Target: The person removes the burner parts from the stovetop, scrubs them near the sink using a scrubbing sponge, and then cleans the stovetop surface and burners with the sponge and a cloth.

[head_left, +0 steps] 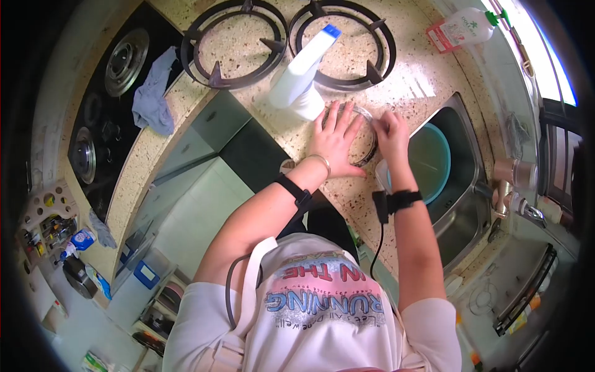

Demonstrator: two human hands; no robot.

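Note:
My left hand (338, 141) lies spread with its fingers apart over a thin metal ring (372, 149) on the speckled countertop (353, 204). At the ring's right edge, my right hand (392, 136) has its fingers bent together; what they hold, if anything, is hidden. A white spray bottle (300, 80) with a blue nozzle tip stands just beyond my left hand. Farther off, two black round pan supports (282, 43) lie on the counter. Below my right hand, a white object is partly hidden by the wrist.
To the right, a steel sink (462, 211) holds a blue-rimmed basin (447, 162) of cloudy water. A soap bottle (462, 30) lies at the back right. At left are a black gas hob (102, 115) and a grey cloth (153, 99) over the counter edge.

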